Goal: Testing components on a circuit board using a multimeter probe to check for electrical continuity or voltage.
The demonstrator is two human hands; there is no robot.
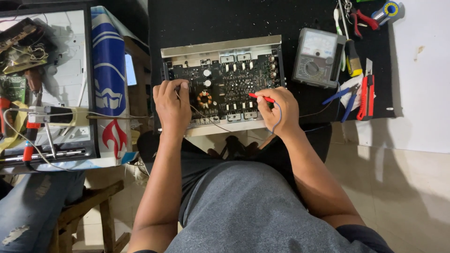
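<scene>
Grey-shirted lap fills the bottom, with 2 forearms reaching up to an open amplifier board [225,86] on a black mat [234,18]. Left hand [172,104] is curled shut on a dark probe at the board's left edge. Right hand [277,110] pinches a red probe [261,97] onto the board's right side. Grey analog multimeter [318,57] sits just right of it, red box cutter [366,96] further right.
</scene>
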